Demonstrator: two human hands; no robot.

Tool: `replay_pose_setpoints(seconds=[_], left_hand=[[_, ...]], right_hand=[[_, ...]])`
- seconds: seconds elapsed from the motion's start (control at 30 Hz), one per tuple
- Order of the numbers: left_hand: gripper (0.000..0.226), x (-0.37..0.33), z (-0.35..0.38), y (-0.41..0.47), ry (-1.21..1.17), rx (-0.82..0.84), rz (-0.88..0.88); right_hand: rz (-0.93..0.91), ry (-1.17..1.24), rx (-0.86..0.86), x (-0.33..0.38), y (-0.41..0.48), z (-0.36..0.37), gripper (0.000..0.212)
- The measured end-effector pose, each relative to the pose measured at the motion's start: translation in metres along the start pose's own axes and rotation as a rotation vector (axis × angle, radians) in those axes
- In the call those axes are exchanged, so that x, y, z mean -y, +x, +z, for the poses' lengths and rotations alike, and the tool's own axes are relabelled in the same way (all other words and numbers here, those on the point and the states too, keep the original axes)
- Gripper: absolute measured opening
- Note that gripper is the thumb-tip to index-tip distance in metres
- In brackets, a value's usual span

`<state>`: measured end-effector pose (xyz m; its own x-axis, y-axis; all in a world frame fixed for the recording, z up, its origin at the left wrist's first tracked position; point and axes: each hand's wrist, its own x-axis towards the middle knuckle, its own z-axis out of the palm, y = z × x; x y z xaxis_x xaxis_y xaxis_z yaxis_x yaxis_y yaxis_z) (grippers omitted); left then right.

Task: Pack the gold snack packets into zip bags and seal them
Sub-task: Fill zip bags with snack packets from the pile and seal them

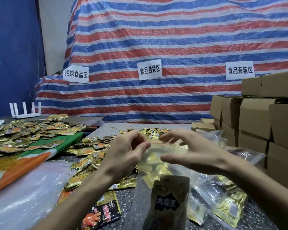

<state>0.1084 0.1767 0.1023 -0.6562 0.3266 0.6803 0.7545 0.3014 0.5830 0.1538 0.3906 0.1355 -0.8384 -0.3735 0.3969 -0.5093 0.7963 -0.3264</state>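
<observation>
Right at the middle, the left hand's [125,151] fingers [144,146] curl in and pinch the top left corner of a clear plastic zip bag [166,149] at its red seal line, wrist bent, forearm rising from the lower left. The right hand [194,151] hovers over the bag's mouth, fingers [166,136] spread and loose, gripping nothing, thumb stretched out flat across the bag. The bag hangs upright between both hands above the speckled grey bench [165,126]. Inside it are shiny gold snack packets [156,168] and a dark brown pouch [170,201] with a black label. Loose gold packets [90,151] lie heaped on the bench to the left; brown cardboard boxes [256,122] are stacked at the right.
</observation>
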Motion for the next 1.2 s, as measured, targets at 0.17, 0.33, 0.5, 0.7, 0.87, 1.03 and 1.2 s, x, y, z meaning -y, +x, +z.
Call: replay_pose_setpoints(seconds=[0.17, 0.33, 0.5, 0.7, 0.87, 1.03, 1.2], left_hand=[[0.014, -0.014, 0.001, 0.003, -0.007, 0.014, 0.048], [0.012, -0.019, -0.002, 0.002, 0.026, 0.038, 0.059], [0.009, -0.021, -0.005, -0.001, -0.033, 0.035, 0.045], [0.006, -0.022, -0.008, -0.003, -0.057, 0.044, 0.036], [0.004, -0.022, -0.009, -0.005, -0.061, 0.064, 0.037], [0.010, -0.018, -0.010, -0.006, 0.010, 0.122, 0.089], [0.012, -0.014, -0.008, -0.005, 0.033, 0.150, 0.054]], right_hand=[[-0.080, 0.025, -0.083, 0.017, 0.012, 0.001, 0.023], [-0.126, 0.209, 0.021, 0.017, 0.015, -0.009, 0.026], [-0.145, 0.287, 0.031, 0.015, 0.018, -0.010, 0.011], [-0.146, 0.338, 0.041, 0.016, 0.017, -0.010, 0.003], [-0.129, 0.310, 0.012, 0.017, 0.016, -0.008, 0.001], [-0.117, 0.327, -0.038, 0.016, 0.014, -0.001, 0.004], [-0.102, 0.359, 0.004, 0.013, 0.012, -0.002, 0.008]])
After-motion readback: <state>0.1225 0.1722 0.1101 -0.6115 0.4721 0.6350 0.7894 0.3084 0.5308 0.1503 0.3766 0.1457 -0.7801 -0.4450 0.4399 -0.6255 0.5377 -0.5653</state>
